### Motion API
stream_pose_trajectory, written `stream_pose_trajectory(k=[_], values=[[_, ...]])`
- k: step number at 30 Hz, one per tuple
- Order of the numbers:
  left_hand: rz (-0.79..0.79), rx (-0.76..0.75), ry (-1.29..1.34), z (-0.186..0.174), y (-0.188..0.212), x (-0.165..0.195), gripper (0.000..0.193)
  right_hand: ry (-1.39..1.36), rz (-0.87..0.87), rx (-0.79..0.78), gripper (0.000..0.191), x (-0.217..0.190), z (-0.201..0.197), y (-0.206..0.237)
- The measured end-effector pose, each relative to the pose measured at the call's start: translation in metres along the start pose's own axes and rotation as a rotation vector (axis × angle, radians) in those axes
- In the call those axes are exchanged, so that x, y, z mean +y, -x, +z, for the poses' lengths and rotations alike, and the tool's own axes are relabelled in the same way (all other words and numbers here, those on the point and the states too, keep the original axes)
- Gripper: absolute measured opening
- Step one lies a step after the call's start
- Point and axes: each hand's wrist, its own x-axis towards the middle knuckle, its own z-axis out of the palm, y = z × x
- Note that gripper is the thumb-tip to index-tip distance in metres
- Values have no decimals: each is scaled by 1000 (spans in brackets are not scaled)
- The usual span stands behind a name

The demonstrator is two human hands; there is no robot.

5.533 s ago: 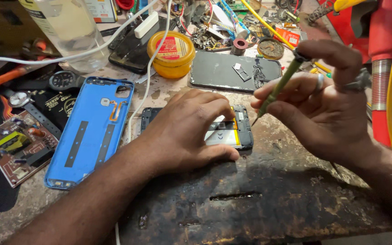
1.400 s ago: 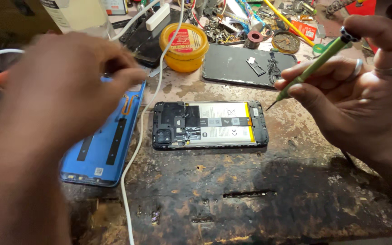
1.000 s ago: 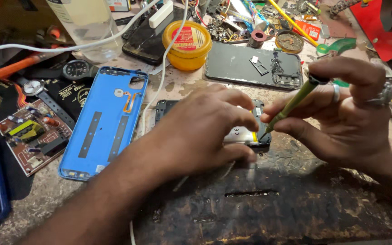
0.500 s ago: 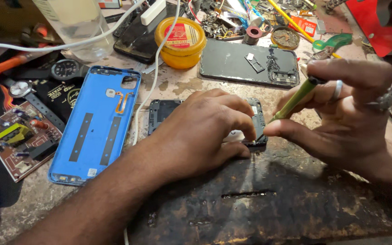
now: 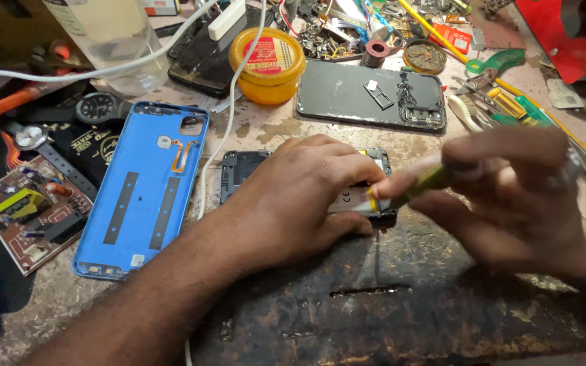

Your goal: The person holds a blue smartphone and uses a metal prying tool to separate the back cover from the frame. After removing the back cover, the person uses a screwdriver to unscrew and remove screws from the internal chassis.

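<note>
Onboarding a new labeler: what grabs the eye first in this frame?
Mid-bench, the left hand presses down on an opened phone while the blurred right hand holds a green-handled tool to its right end. Left of them lies a bright blue back cover, inside up; behind sits a yellow tub.

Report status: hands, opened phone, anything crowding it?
Left hand flat on opened phone. Right hand, blurred, holds green screwdriver, tip at phone's edge. White cable alongside; blue back cover lies apart.
</note>
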Motion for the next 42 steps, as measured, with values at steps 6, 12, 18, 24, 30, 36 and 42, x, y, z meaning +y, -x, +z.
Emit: stream_pose_trajectory(k=[6, 12, 18, 24, 30, 36, 42], values=[[45, 13, -12, 1, 0, -1, 35, -169, 65, 103, 68, 9, 3, 4], [78, 48, -21, 2, 5, -4, 30, -179, 85, 92, 64, -1, 7, -6], [30, 21, -34, 1, 4, -2, 33, -117, 41, 71, 70, -1, 9, -9], [-30, 46, 22, 2, 4, -2, 55, -161, 93, -9, 67, 2, 3, -3], [22, 134, 1, 5, 9, -2, 71, -218, 39, 78, 73, 9, 10, 2], [-80, 123, 3, -1, 7, 1, 79, -84, 51, 84, 75, 6, 8, -5], [-122, 8, 3, -7, 4, 3, 45, -78, 72, 104, 82, 1, 9, -6]])
